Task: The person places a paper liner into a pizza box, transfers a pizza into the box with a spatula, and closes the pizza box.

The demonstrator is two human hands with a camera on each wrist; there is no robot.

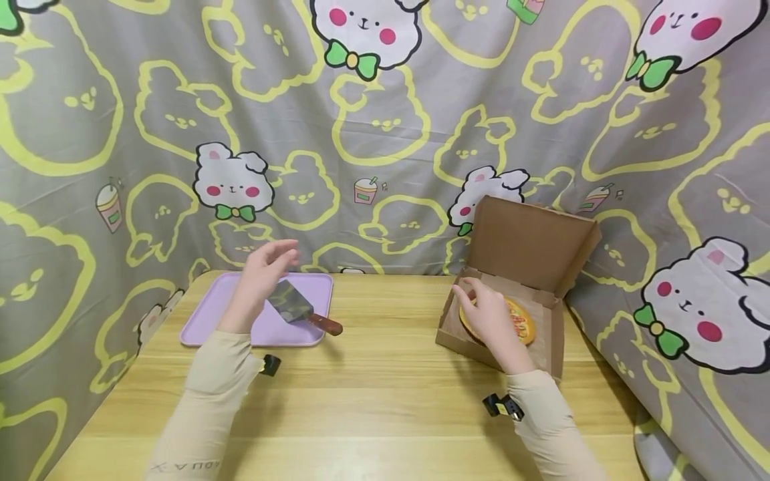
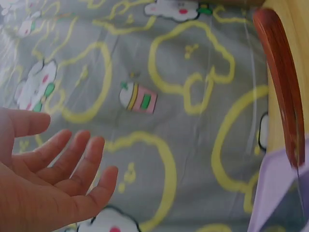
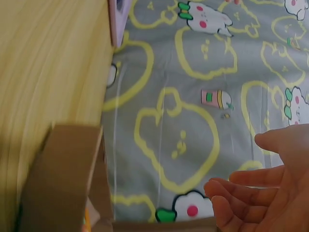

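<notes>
On the left of the table lies a lilac tray (image 1: 204, 321). A spatula with a broad metal blade (image 1: 290, 302) rests on it, its reddish-brown wooden handle (image 1: 325, 324) reaching past the tray's right edge. My left hand (image 1: 263, 277) hovers above the tray beside the blade, fingers loosely bent and holding nothing. To the right stands an open cardboard box (image 1: 544, 314) with its lid raised at the back. Inside sits a round pizza (image 1: 522, 322), partly hidden by my right hand (image 1: 490, 314). That hand is over the box, its fingers relaxed around nothing in the right wrist view.
A grey curtain (image 1: 385, 133) printed with yellow outlines and white cartoon animals hangs behind the table and along both sides. The wooden table (image 1: 373, 387) stretches between tray and box. Small black devices (image 1: 504, 406) are fastened at the wrists.
</notes>
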